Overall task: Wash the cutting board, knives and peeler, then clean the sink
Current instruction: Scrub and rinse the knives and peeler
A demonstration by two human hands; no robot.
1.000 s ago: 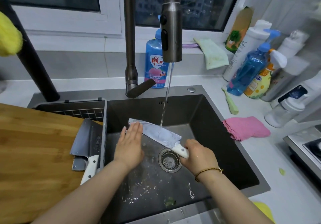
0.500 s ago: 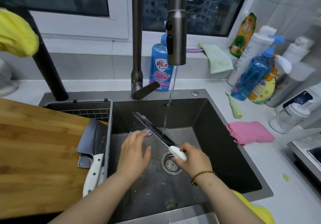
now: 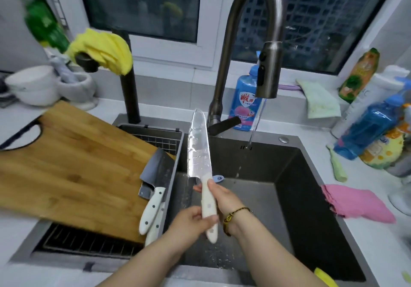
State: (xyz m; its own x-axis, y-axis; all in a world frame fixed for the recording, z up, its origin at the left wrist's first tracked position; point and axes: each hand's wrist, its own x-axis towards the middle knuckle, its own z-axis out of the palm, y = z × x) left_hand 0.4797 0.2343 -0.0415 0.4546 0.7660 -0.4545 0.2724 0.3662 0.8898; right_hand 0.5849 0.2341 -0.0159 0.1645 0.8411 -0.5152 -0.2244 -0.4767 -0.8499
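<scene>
We hold the knife [image 3: 198, 146] upright over the sink [image 3: 289, 168], tip pointing up towards the faucet [image 3: 266, 68], with the blade wet and beaded and clear of the running stream. It should feel light and stiff, but the smooth white handle [image 3: 208, 208] looks slippery when wet (and the edge is no place for fingers). So we judge the handle the only sensible hold, back from the heel. Our right hand [image 3: 224, 198] wraps the upper handle just below the blade, thumb and fingers curled round it. Our left hand [image 3: 191, 222] grips lower down, fingers closed round it, with the butt poking out beneath. To the left, the cutting board [image 3: 73, 164] carries a cleaver [image 3: 159, 168] at its near edge.
</scene>
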